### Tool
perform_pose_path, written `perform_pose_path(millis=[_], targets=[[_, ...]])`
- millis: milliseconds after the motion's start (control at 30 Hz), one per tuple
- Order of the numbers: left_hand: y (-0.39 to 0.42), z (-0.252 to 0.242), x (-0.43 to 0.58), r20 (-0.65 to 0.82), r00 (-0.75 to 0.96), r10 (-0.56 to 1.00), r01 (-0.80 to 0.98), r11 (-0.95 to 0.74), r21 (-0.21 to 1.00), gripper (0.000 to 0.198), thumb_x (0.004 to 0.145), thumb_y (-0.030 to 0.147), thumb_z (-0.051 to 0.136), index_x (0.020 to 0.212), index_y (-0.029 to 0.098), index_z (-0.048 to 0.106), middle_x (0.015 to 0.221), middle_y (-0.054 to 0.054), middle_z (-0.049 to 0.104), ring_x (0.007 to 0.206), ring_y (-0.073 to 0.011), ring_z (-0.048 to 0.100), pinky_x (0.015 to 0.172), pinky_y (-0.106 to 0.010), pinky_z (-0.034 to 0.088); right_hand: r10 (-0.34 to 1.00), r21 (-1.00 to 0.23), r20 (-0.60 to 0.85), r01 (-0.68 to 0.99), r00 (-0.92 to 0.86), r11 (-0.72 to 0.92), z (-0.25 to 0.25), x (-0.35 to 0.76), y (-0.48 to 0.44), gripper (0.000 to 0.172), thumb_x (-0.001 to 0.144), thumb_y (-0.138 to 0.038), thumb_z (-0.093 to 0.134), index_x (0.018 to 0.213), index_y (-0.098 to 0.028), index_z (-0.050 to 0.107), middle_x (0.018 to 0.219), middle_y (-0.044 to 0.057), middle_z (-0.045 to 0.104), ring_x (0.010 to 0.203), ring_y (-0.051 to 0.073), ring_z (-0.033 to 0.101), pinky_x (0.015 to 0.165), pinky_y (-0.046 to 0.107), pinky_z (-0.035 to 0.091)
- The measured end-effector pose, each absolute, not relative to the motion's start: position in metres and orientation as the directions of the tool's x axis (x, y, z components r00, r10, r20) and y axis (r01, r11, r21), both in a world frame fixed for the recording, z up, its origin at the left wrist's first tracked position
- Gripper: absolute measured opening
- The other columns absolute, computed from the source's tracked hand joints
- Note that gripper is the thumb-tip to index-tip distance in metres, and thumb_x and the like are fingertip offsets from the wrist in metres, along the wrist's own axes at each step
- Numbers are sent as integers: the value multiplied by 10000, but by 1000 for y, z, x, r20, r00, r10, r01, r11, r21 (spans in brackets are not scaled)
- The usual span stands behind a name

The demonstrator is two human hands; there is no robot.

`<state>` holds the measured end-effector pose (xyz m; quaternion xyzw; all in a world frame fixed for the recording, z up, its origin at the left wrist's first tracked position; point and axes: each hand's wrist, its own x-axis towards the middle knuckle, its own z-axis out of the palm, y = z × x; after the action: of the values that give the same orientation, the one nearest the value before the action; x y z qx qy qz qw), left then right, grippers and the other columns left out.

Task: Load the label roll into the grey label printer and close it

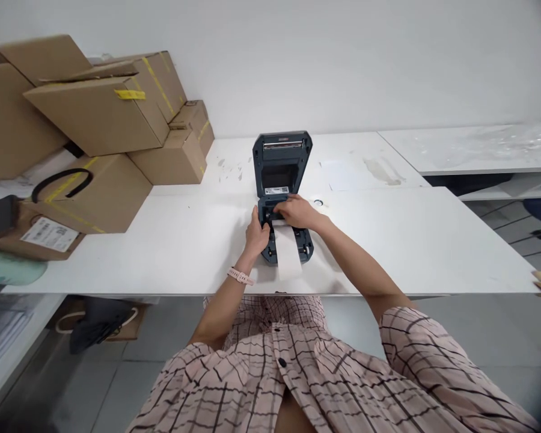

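A dark label printer (pixel 282 162) stands on the white table with its lid raised and tilted back. From its lower body a strip of white label paper (pixel 288 252) runs out over the front edge. My left hand (pixel 255 234) grips the left side of the printer's body, thumb over the rim. Inside the printer, at the back, are the bent fingers of my right hand (pixel 297 211), just above the upper end of the paper. Whatever those fingertips pinch is hidden.
Cardboard boxes (pixel 103 114) are piled at the left, with a black curved strap (pixel 63 177) on one. A small ring-shaped item (pixel 318 202) lies right of the printer. A second white table (pixel 487 147) adjoins at the back right. The front table edge runs close to my body.
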<state>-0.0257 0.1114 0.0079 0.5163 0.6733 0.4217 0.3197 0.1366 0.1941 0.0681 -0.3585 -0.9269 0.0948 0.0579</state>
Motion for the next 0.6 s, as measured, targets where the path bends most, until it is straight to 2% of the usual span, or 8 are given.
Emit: perform_pose_path(millis=[33,100,200,267,333,433,500,600], targets=[[112,5,-26,14,-265,964,408,99,908,796,898,206,551,1640,217,265,1629,-143,480,1502,-328,470,1250,-540,343,656,-150,-50,655,-753,741,65,131,190,341,929,-108,512,1151,-157,767,1111,140,816,1125,297,742,1217,499,333],[114,0,-27,30,-266,963,364,71,929,801,895,192,553,1640,231,260,1619,-134,497,1491,-319,486,1254,-543,339,628,-112,-144,643,-765,757,61,123,187,312,896,-90,557,1101,-155,782,1002,140,829,1057,308,764,1236,539,277],[115,-7,-28,58,-259,964,295,21,955,790,899,215,581,1627,276,283,1597,-91,531,1483,-300,497,1266,-533,329,571,-149,-211,604,-793,783,66,122,192,339,909,-164,578,1195,-183,760,1115,133,815,1084,317,753,1141,510,416],[116,-11,-28,66,-266,962,266,8,964,782,906,239,595,1622,293,287,1590,-76,541,1476,-294,503,1265,-530,336,479,-263,-252,536,-841,802,76,128,197,391,930,-255,583,1295,-212,714,1248,111,777,1115,302,736,1017,444,524],[116,-12,-28,60,-274,960,255,12,967,776,916,261,601,1623,287,283,1597,-87,531,1474,-301,504,1255,-532,351,361,-451,-246,436,-900,779,88,141,199,437,935,-322,590,1351,-217,676,1307,98,746,1104,280,726,936,405,568],[115,-12,-28,44,-269,962,242,23,970,769,934,286,593,1630,275,266,1620,-110,497,1488,-313,486,1239,-530,372,251,-722,-114,254,-961,643,105,176,191,469,920,-390,645,1355,-214,661,1315,93,729,1103,259,708,947,413,578],[114,-11,-28,30,-258,966,236,33,971,766,942,294,588,1632,281,257,1638,-116,471,1509,-316,458,1232,-528,380,306,-843,13,154,-952,516,111,212,181,492,893,-429,706,1344,-237,661,1304,84,729,1145,261,693,984,444,573],[111,-9,-28,8,-251,968,237,53,970,748,950,289,580,1629,278,267,1675,-123,413,1557,-316,383,1238,-527,369,614,-937,135,101,-777,333,102,278,169,553,784,-460,837,1279,-263,691,1156,95,759,1104,312,715,986,532,570]])
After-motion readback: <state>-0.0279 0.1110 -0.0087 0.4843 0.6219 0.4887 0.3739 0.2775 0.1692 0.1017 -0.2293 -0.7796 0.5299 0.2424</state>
